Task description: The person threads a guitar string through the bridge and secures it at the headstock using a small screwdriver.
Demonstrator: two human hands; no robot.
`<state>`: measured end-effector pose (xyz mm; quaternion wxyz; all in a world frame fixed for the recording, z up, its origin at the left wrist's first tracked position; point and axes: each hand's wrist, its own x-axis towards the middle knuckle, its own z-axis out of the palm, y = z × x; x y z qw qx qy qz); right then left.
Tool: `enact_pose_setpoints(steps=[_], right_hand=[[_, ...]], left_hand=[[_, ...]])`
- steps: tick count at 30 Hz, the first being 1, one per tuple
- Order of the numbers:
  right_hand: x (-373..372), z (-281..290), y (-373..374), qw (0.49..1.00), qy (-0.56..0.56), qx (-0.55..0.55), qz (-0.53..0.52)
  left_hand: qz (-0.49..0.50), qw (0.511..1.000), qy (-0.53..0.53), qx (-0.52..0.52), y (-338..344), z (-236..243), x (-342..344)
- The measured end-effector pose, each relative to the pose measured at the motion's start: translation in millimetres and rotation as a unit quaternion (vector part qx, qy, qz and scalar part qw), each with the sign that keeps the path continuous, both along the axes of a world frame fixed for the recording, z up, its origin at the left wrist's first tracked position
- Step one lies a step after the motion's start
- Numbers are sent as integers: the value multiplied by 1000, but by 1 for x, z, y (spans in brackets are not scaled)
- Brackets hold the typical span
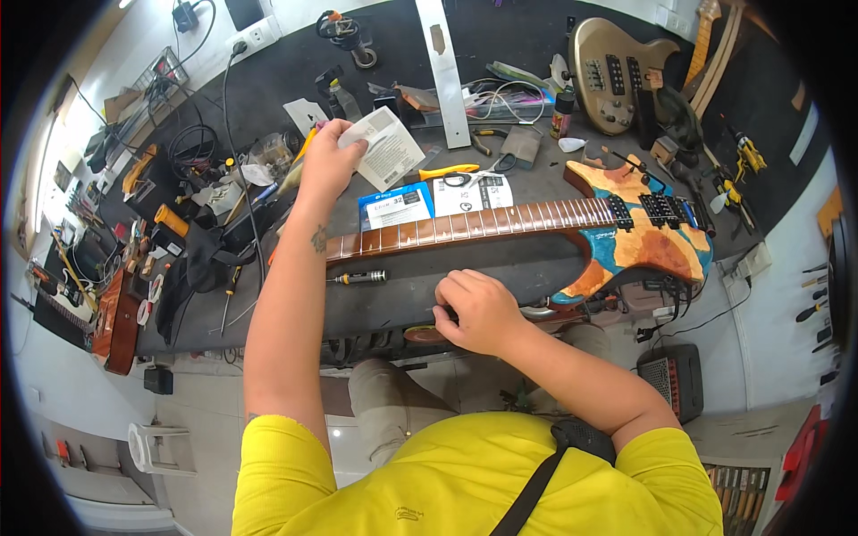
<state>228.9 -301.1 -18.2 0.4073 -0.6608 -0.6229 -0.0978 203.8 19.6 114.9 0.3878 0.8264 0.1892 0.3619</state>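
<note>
Yellow cloth, softly creased, makes up the shirt (483,464) nearest the view, crossed by a dark strap (532,491). At the near edge of the matte, dark tabletop (407,304), the right hand (478,308) is loosely curled; whether anything sits inside its fingers, I cannot tell. Farther in, a slim metallic-barrelled tool (362,277) lies beneath the neck side of a guitar (643,219), whose glossy body of blotched tan wood and teal points to the right edge while its long, fretted brown neck runs left behind the forearm. Beyond the neck lie a flat blue packet (393,207), a white printed sheet (487,192) and scissors (483,174). Above these, the left hand (331,161) pinches a thin, square paper packet (390,159) by its upper left part, thumb across the printed face, the rest of it slanting rightward, clear of the fingers. Toward the far right corner rests a gold, satin-looking guitar body (617,76)
</note>
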Motion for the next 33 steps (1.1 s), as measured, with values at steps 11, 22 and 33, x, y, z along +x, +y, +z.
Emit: enact_pose_setpoints(steps=[11, 22, 33], right_hand=[[15, 81, -11, 989, 52, 140, -20], [-16, 55, -10, 947, 304, 33, 94], [-5, 48, -19, 800, 523, -151, 253]], left_hand=[[-368, 816, -282, -345, -112, -22, -82], [-388, 749, -257, -472, -146, -55, -105], [-246, 938, -199, -139, -153, -47, -129]])
